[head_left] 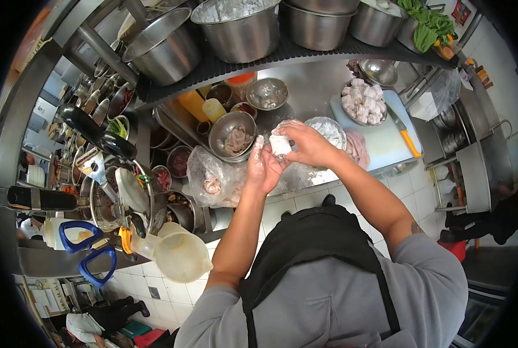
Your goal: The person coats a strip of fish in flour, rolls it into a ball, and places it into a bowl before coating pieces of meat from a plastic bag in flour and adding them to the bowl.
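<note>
My right hand (pixel 307 141) grips a white flour-coated lump (pixel 280 145) between thumb and fingers. Close beside it, my left hand (pixel 263 169) is turned palm up with its thumb apart, floury on the fingertips; part of its fingers is hidden behind the lump. A metal bowl of white flour (pixel 327 131) lies just right of the hands. To the left is a metal bowl holding pale raw meat (pixel 236 141). Similar white-coated lumps (pixel 364 100) are heaped in a bowl on the cutting board (pixel 401 130).
A knife with a yellow handle (pixel 410 142) rests on the board's right side. Below the meat bowl is a plastic bag (pixel 208 181) with meat in it. Large steel pots (pixel 238 35) line the shelf above. Blue-handled scissors (pixel 96 258) and a plastic jug (pixel 182 255) are at left.
</note>
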The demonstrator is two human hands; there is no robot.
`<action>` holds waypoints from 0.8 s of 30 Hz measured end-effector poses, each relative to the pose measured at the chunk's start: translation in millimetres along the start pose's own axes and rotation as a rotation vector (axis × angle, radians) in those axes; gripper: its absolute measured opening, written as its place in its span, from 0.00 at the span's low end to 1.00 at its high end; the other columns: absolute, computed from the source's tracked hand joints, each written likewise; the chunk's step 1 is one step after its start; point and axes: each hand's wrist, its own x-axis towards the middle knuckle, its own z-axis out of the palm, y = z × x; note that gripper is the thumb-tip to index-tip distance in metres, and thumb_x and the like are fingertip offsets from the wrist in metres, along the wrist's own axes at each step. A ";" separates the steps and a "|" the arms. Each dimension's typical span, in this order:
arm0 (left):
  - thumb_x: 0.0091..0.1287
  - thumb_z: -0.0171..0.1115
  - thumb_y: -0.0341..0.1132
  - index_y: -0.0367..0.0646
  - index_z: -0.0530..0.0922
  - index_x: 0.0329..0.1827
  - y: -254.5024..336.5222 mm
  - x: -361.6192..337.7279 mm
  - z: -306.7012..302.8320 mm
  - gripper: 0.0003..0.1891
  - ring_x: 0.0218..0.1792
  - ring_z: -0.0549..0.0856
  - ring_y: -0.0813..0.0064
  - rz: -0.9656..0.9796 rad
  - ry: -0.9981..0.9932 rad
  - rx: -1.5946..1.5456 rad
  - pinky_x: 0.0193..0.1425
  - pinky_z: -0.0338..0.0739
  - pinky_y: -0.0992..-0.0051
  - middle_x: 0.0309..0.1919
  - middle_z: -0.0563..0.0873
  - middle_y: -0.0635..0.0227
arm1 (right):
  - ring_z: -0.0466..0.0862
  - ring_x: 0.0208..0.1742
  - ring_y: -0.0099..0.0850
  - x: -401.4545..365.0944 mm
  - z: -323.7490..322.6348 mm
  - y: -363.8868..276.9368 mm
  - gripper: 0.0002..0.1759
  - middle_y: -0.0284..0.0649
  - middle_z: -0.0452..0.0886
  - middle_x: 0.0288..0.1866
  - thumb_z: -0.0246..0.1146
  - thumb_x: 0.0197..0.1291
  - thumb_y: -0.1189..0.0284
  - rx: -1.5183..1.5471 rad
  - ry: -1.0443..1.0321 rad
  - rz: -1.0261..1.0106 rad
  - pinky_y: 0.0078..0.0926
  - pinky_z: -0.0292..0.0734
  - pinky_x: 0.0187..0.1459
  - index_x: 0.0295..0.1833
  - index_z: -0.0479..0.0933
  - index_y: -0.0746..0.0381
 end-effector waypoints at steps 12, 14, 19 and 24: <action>0.72 0.61 0.29 0.37 0.74 0.61 -11.3 0.3 -0.1 0.16 0.52 0.85 0.72 0.190 0.139 0.421 0.54 0.83 0.69 0.54 0.84 0.66 | 0.76 0.58 0.51 -4.5 5.4 0.5 0.31 0.51 0.78 0.52 0.70 0.45 0.74 -0.037 0.032 0.042 0.44 0.72 0.62 0.58 0.74 0.66; 0.70 0.62 0.28 0.36 0.75 0.59 -15.1 -0.2 2.6 0.16 0.49 0.86 0.73 0.319 0.241 0.722 0.53 0.82 0.71 0.52 0.85 0.66 | 0.76 0.58 0.52 -5.7 5.1 0.5 0.31 0.51 0.78 0.52 0.71 0.44 0.74 -0.063 0.021 0.041 0.44 0.72 0.61 0.58 0.74 0.66; 0.68 0.65 0.28 0.36 0.79 0.52 -17.5 -4.0 18.5 0.11 0.43 0.86 0.75 0.385 0.521 1.462 0.48 0.80 0.77 0.45 0.87 0.67 | 0.76 0.61 0.51 -7.4 8.9 0.3 0.32 0.52 0.78 0.54 0.72 0.44 0.73 -0.201 -0.001 0.085 0.43 0.73 0.62 0.59 0.75 0.65; 0.66 0.69 0.34 0.37 0.83 0.51 -22.9 8.3 -4.7 0.14 0.39 0.87 0.75 0.356 0.337 0.707 0.45 0.79 0.73 0.39 0.89 0.63 | 0.77 0.64 0.51 -14.7 13.1 2.9 0.32 0.54 0.79 0.60 0.71 0.48 0.73 -0.094 0.064 0.100 0.43 0.73 0.65 0.62 0.74 0.67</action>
